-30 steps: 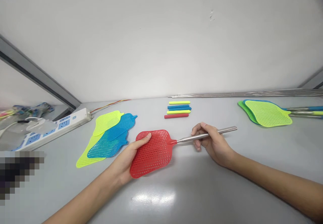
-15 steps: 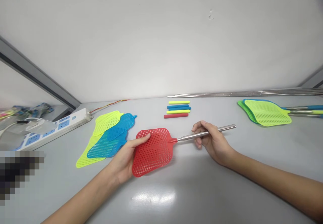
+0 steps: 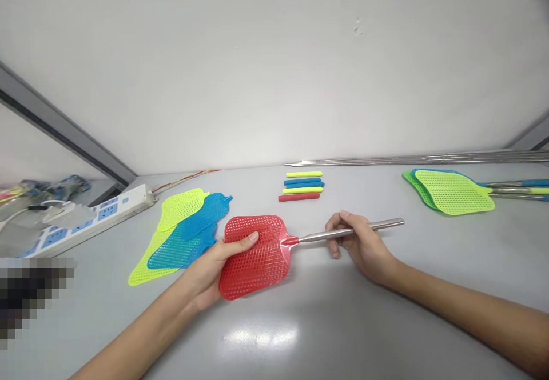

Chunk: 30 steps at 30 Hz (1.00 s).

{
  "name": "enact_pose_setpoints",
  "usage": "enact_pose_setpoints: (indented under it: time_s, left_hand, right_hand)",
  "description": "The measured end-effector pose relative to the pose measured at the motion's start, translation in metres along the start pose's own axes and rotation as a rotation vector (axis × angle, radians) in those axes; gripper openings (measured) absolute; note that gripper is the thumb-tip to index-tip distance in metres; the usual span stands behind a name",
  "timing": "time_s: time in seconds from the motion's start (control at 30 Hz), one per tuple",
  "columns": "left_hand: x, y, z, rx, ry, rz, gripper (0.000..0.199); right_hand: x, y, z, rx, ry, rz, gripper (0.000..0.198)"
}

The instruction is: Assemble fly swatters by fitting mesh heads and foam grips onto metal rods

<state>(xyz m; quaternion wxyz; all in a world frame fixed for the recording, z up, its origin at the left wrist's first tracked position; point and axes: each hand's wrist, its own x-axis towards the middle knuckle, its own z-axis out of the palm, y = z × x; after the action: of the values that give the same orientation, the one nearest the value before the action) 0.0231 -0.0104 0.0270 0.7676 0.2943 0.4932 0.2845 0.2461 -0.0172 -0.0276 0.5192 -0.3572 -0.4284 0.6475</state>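
A red fly swatter head (image 3: 261, 260) lies in my left hand (image 3: 218, 271), thumb on top of the mesh and the other fingers hidden beneath. From its neck a metal rod (image 3: 315, 236) runs to the right. Fingers of my right hand (image 3: 358, 246) are closed round this rod, and its thicker end sticks out past them. Left of the red mesh, loose yellow swatter heads (image 3: 182, 206) and blue swatter heads (image 3: 184, 246) overlap on the table. Behind the rod lie yellow and blue grip sleeves (image 3: 303, 184) and one red grip sleeve (image 3: 299, 197).
Swatters with rods and coloured grips (image 3: 457, 192) are stacked at the right. Long thin metal rods (image 3: 412, 160) lie along the wall. A white power strip (image 3: 124, 203) with plugs and wires stands at the left, near plastic bags (image 3: 64, 188).
The red swatter head has shifted slightly left, with my left thumb further over the mesh. The rod's free end has dropped a little, and my right hand has moved slightly with it.
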Motion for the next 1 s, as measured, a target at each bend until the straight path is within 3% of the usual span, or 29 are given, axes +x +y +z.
enact_pose_setpoints:
  time_s: [0.1,0.3,0.57,1.0]
  left_hand:
    - [-0.001,0.002,0.005,-0.015,0.010,0.032,0.031]
    - [-0.003,0.003,0.015,-0.043,0.160,0.058,0.024]
    - [0.000,0.000,-0.001,0.009,0.156,0.068,0.024]
    - [0.002,-0.003,-0.003,0.046,0.191,0.113,0.026]
  right_hand:
    - [0.000,0.000,0.000,-0.004,0.000,0.007,0.038]
    - [0.000,-0.001,0.001,-0.026,-0.009,0.010,0.038]
    - [-0.001,-0.001,0.001,-0.028,-0.010,0.010,0.040]
    - [-0.001,0.000,0.000,-0.101,-0.069,-0.013,0.046]
